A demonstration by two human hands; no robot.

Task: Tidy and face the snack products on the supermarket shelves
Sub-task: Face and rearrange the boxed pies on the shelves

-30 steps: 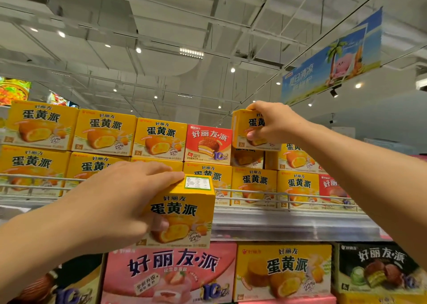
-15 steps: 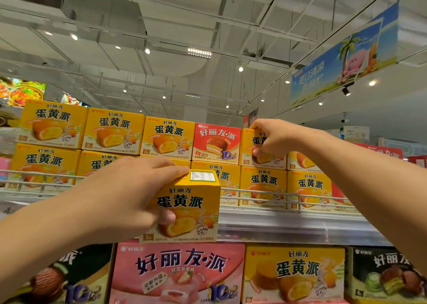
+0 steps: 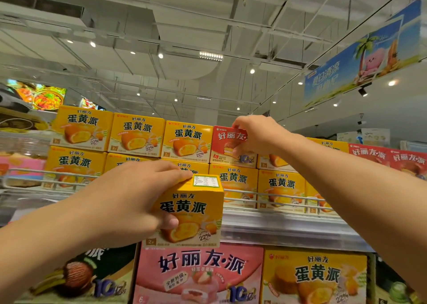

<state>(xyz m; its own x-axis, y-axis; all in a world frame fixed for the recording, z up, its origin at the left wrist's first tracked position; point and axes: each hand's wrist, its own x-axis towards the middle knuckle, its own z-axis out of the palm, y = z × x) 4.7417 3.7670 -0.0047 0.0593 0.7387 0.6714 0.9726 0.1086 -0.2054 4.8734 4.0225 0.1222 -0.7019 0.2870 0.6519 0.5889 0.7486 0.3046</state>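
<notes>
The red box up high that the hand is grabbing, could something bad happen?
Maybe. The red box sits in the top row, squeezed between yellow boxes, and the right hand pinches only its corner, so pulling might drag a neighbour off. The left hand holds a yellow box by one side in front of the shelf rail; it could slip.

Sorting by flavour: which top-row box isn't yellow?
The red box, fourth from left in the top row, gripped by the right hand; its neighbours are yellow.
</notes>
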